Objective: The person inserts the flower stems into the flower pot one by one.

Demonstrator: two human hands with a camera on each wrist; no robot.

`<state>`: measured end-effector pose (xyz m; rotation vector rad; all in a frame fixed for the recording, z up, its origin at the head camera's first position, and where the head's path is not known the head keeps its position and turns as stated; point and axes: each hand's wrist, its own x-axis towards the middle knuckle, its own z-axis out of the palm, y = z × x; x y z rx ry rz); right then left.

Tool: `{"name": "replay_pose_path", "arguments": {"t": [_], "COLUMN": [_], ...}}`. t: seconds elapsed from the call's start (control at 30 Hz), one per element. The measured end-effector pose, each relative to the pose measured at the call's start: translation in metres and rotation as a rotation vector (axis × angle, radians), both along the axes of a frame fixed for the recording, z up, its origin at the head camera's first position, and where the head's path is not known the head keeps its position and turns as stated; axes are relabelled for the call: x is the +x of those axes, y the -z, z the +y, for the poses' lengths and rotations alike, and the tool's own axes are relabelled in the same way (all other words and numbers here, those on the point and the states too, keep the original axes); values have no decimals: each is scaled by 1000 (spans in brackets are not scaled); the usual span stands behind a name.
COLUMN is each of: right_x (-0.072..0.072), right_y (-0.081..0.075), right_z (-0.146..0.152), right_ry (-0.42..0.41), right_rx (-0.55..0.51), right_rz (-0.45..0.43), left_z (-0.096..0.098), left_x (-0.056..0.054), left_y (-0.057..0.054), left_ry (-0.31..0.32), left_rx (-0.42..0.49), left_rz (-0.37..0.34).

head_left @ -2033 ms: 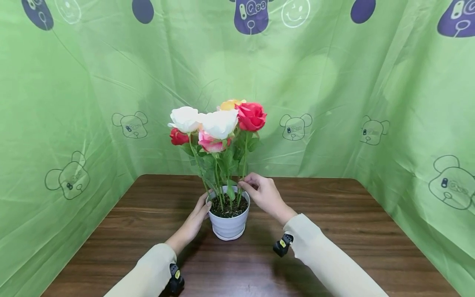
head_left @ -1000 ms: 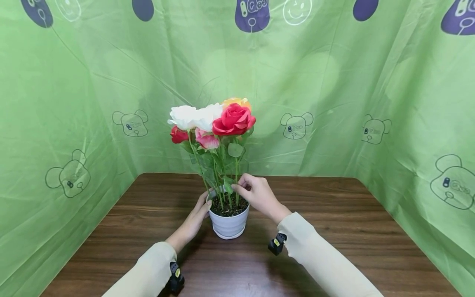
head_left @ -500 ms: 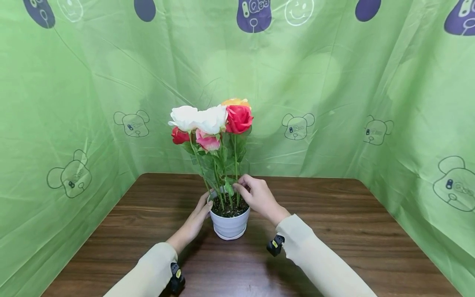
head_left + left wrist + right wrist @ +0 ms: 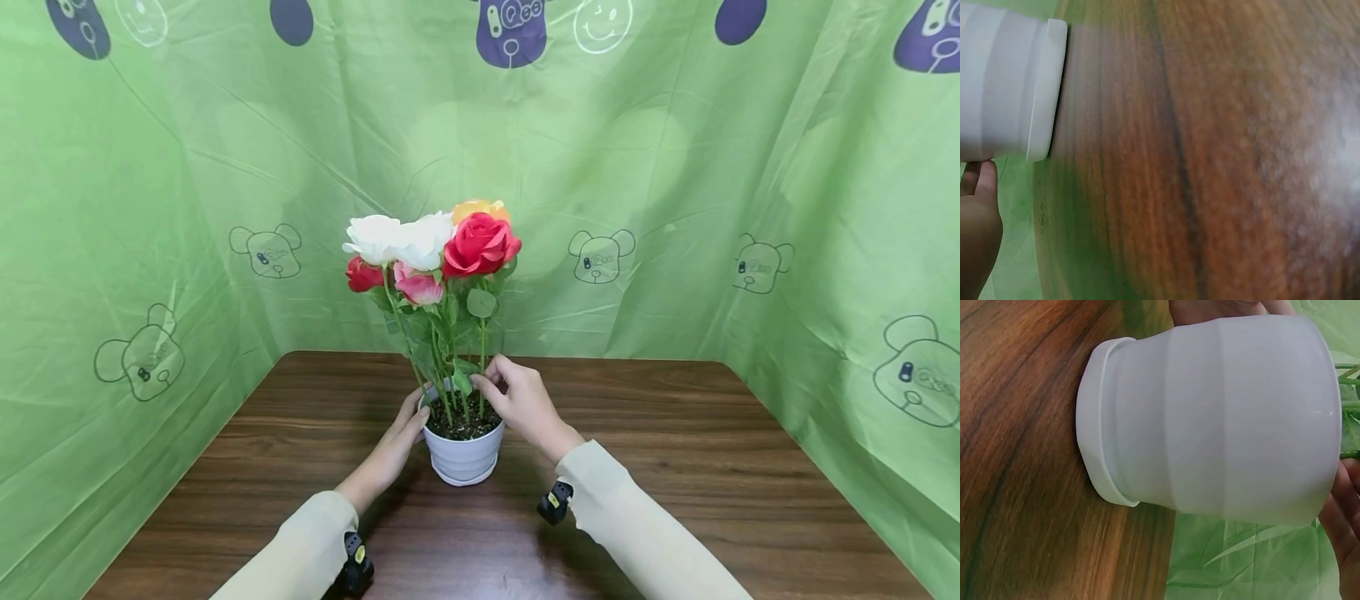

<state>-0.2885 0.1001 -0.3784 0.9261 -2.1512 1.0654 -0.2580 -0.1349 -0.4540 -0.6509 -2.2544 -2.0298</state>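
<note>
A white ridged flowerpot with dark soil stands upright on its saucer, with several artificial flowers in it. My left hand holds the pot's left side, thumb at the rim; some of its fingers are hidden behind the pot. Just above the soil on the right, my right hand pinches the lower stem of a large red rose. White blooms, a pink one, a smaller red one and an orange-yellow one surround it. The stem is out of sight in both wrist views.
The pot sits near the middle of a brown wooden table. Green printed cloth hangs behind and along both sides of it.
The red rose has shifted left with my right hand, then slightly right again, and its bloom has turned. It now overlaps the orange-yellow flower. My left hand stays at the pot.
</note>
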Motion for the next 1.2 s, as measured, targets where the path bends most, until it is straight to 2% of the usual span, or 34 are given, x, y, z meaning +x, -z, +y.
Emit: {"name": "replay_pose_path", "arguments": {"t": [0.3, 0.6, 0.87, 1.03, 1.2], "right_x": [3, 4, 2, 0, 1], "right_y": [-1, 2, 5, 7, 7], "right_z": [3, 6, 9, 12, 15], "right_ry": [-27, -9, -8, -29, -32], "right_rx": [10, 5, -40, -74, -66], "right_rz": [7, -16, -53, -45, -52], "left_z": [0, -2, -1, -1, -1], "left_x": [3, 2, 3, 2, 0], "left_y": [-2, 0, -1, -2, -2], "left_ry": [4, 0, -6, 6, 9], "left_rx": [-9, 12, 5, 28, 31], "left_rz": [4, -18, -32, -32, -44]}}
